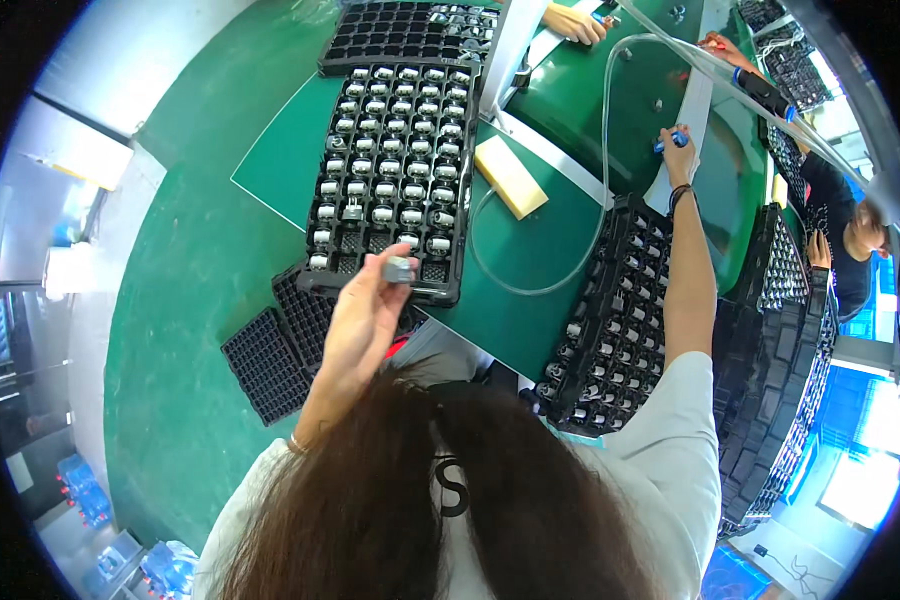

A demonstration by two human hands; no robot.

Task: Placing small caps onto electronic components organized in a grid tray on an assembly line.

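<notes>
My left hand (361, 318) pinches a small grey metal part (400, 269) between thumb and fingers. It hovers over the near edge of a black compartment tray (453, 292), where rows of small silver-and-black parts sit in the pockets. A few pockets near that edge hold no part and show their textured bottoms. Stretched far to the right, my right hand (679, 163) closes on a small blue object (673, 140) above the pale strip beside the green work surface. What kind of object it is, I cannot make out.
A yellow block (511, 178) lies right of the tray, with a clear hose (541, 292) looping round it. Another filled tray (610, 345) stands by my right arm. Black trays (266, 366) lie lower left. Across the bench, a co-worker's hand (575, 24) is at work.
</notes>
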